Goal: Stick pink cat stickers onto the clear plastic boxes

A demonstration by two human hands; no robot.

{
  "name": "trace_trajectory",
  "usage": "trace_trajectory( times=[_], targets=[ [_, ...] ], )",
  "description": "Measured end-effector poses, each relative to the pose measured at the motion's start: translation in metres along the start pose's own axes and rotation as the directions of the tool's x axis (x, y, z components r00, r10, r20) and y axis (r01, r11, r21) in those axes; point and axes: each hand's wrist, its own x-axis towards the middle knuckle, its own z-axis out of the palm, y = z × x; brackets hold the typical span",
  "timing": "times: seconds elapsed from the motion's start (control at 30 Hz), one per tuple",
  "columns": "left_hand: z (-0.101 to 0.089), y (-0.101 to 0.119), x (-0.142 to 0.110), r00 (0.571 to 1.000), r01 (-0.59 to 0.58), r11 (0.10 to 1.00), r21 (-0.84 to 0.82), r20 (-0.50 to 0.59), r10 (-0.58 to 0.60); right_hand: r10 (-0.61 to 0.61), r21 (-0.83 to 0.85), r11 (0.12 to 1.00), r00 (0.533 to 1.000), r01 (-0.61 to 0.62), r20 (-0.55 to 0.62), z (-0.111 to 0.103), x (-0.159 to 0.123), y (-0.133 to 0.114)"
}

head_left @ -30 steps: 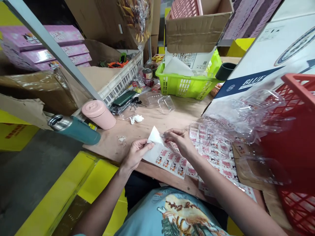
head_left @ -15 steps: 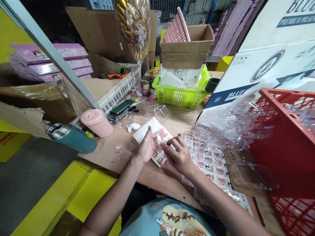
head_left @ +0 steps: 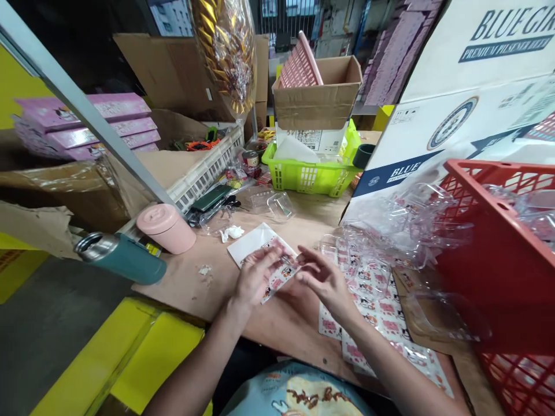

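Observation:
A white sheet of pink cartoon stickers (head_left: 255, 245) lies on the wooden table (head_left: 243, 222) in front of me. My left hand (head_left: 255, 278) rests on its near edge, fingers stretched out flat. My right hand (head_left: 324, 280) is just right of the sheet with its fingers loosely apart, the tips touching the sheet's right edge. I see nothing pinched in either hand. More sticker sheets (head_left: 381, 315) are spread under and beyond my right forearm. A heap of clear plastic containers (head_left: 403, 225) sits to the right of my hands.
A red crate (head_left: 511, 271) stands at the right and a white carton (head_left: 451, 110) behind it. A green basket (head_left: 310, 173) is at the back. A pink cup (head_left: 167, 228) and a teal flask (head_left: 119, 257) are at the left, beside a white crate (head_left: 203, 173).
The sticker sheet, held up folded between both hands a second ago, now lies flat on the table. Both hands have lowered onto it and loosened. The camera has tilted upward.

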Motion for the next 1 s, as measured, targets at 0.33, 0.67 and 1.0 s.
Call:
trace_trajectory(
  times=[0.33, 0.67, 1.0],
  targets=[
    [-0.043, -0.024, 0.027, 0.888, -0.415, 0.271, 0.869, 0.321, 0.330, -0.063, -0.131, 0.991, 0.952, 0.024, -0.298, -0.057, 0.009, -0.037],
    [0.024, 0.001, 0.150, 0.951, -0.166, 0.807, 0.567, -0.124, 0.283, -0.199, -0.229, 0.951, 0.978, 0.207, 0.056, -0.033, 0.008, -0.035],
    [0.024, 0.034, 0.049, 0.909, 0.328, 0.936, 0.127, 0.225, -0.350, -0.273, -0.203, 0.883, 0.814, 0.424, 0.512, -0.062, 0.052, -0.043]
  ],
)
